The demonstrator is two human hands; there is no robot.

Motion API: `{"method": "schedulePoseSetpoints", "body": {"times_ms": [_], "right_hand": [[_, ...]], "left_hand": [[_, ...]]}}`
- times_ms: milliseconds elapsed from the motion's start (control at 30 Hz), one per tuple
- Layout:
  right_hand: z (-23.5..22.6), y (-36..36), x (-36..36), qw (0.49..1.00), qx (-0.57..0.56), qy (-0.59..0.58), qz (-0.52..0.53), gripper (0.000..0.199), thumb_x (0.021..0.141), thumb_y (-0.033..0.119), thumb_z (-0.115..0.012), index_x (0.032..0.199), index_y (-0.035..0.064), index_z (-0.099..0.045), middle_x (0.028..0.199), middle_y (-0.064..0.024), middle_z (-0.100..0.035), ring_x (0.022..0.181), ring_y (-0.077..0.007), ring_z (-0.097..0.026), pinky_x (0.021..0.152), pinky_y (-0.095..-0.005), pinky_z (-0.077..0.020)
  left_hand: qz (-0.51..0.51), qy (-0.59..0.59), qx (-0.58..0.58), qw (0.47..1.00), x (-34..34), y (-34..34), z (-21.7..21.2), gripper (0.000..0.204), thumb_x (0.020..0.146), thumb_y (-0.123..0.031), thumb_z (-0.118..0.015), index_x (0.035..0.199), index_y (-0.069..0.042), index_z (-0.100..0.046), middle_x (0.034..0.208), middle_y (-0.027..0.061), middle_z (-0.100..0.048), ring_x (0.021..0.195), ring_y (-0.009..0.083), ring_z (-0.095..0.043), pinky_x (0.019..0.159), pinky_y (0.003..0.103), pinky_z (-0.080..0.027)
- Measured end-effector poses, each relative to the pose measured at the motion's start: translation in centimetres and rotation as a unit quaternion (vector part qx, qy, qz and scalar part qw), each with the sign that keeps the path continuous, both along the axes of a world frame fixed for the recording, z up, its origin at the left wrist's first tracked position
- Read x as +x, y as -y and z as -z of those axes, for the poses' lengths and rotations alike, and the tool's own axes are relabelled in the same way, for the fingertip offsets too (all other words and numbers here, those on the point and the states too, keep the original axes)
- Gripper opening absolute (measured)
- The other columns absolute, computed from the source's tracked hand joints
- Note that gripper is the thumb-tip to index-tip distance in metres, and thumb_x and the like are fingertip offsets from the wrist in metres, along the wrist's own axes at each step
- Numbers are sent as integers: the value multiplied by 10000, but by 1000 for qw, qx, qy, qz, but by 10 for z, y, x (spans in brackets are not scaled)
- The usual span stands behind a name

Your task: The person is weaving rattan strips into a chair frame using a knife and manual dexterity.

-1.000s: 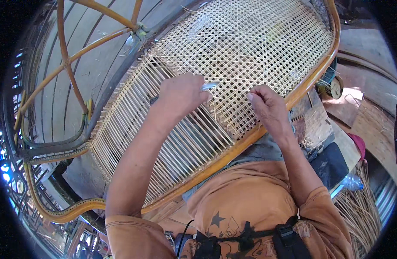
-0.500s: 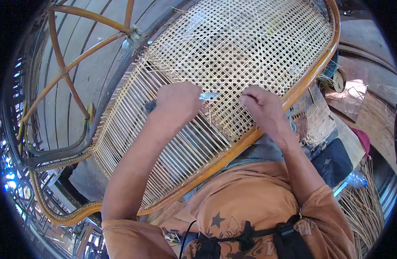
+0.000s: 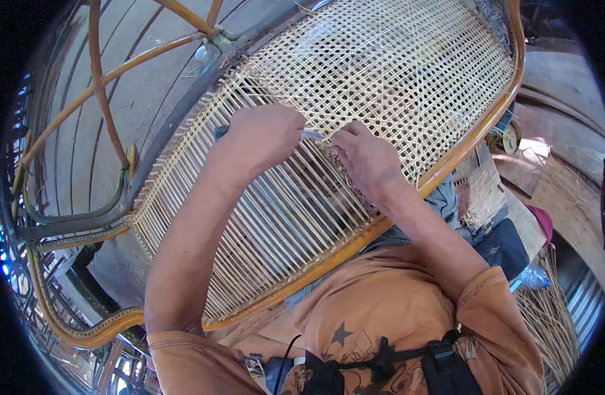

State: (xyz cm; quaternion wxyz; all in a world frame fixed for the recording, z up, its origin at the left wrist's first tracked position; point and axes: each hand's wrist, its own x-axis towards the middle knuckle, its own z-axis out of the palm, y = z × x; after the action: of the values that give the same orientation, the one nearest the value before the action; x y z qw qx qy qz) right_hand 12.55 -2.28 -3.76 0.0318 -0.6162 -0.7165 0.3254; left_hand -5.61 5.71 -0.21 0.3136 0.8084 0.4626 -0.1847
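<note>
A large cane panel (image 3: 381, 72) in a varnished rattan frame (image 3: 457, 157) lies across in front of me. Its far right part is woven into an open lattice, while the nearer left part shows only parallel strands (image 3: 250, 227). My left hand (image 3: 266, 135) is closed round a flat-bladed metal tool (image 3: 312, 135), its dark end (image 3: 220, 132) sticking out on the left. Close to the blade's tip, at the edge of the lattice, my right hand (image 3: 368, 158) is closed with fingers pinched together. Whatever it grips is hidden behind the fingers.
Bare rattan poles (image 3: 128, 64) and a dark frame bar (image 3: 167, 135) stand at the left. On the right are a bundle of long cane strands (image 3: 546, 322), a plastic bottle (image 3: 534, 277), a dark pad (image 3: 503, 250) and wooden boards (image 3: 566, 197).
My right hand has moved left to the tool's tip. My left hand has shifted slightly up and left with the tool. The view has shifted a little.
</note>
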Motion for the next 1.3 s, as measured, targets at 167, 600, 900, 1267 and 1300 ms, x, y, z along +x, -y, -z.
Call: {"method": "schedulePoseSetpoints", "body": {"times_ms": [167, 600, 900, 1267, 1300], "right_hand": [[6, 6, 3, 995, 81, -64, 4, 97, 828, 91, -595, 924, 93, -589, 847, -77, -591, 739, -278, -606, 626, -349, -491], [5, 17, 3, 978, 198, -62, 0, 273, 729, -15, -618, 989, 61, -584, 807, -89, -589, 724, -270, -572, 607, -345, -479], [-10, 14, 7, 995, 92, 28, -34, 257, 745, 44, -564, 1002, 56, -569, 859, -103, -550, 823, -295, -544, 667, -384, -485], [3, 12, 7, 984, -70, -129, 98, 210, 840, 112, -518, 1035, 48, -564, 975, -150, -572, 893, -342, -556, 727, -444, -495], [-7, 9, 5, 998, -23, -49, 24, 216, 842, 93, -501, 1041, 41, -563, 980, -159, -580, 907, -348, -563, 737, -443, -498]], "left_hand": [[70, 16, 73, 995, 11, -3, 9, 208, 830, -238, -547, 773, -79, -668, 742, 128, -657, 713, 314, -653, 610, 428, -516], [141, -12, 28, 990, 44, -20, -10, 163, 747, -111, -579, 824, -31, -698, 820, 136, -682, 777, 300, -674, 650, 407, -529], [187, -17, 27, 982, 59, -23, -13, 137, 740, -104, -607, 815, -80, -720, 838, 97, -692, 794, 251, -679, 646, 377, -521], [279, -26, 5, 960, 70, -30, -32, 180, 766, -145, -623, 909, -132, -731, 913, 50, -700, 864, 211, -668, 681, 361, -517], [287, -27, 3, 957, 69, -30, -33, 180, 769, -146, -621, 911, -134, -731, 919, 49, -699, 866, 211, -668, 683, 364, -517]]}}
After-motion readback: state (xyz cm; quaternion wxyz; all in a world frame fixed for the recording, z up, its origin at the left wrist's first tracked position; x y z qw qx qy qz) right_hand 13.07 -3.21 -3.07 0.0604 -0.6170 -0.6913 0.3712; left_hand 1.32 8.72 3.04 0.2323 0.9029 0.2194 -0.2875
